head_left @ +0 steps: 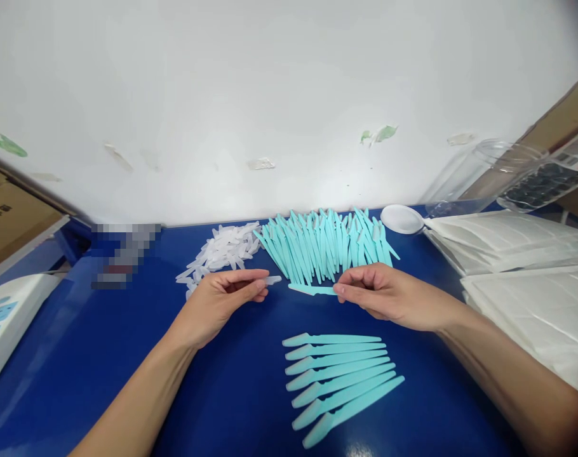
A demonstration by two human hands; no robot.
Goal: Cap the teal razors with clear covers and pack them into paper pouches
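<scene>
My left hand (225,297) pinches a small clear plastic cap (272,280) between thumb and fingers. My right hand (382,293) pinches one end of a teal plastic razor-like stick (312,290), which points left toward the cap; a small gap separates the two. Behind my hands lies a big heap of teal sticks (324,244). Left of it sits a pile of clear caps (221,252). In front of my hands, several teal sticks (339,376) lie in a neat row on the blue table (127,355).
Stacks of white packets (522,266) fill the right side. A clear plastic jar (479,174) lies on its side at the back right, with a white lid (402,219) next to it. A white device (6,317) and a cardboard box (7,216) stand at left.
</scene>
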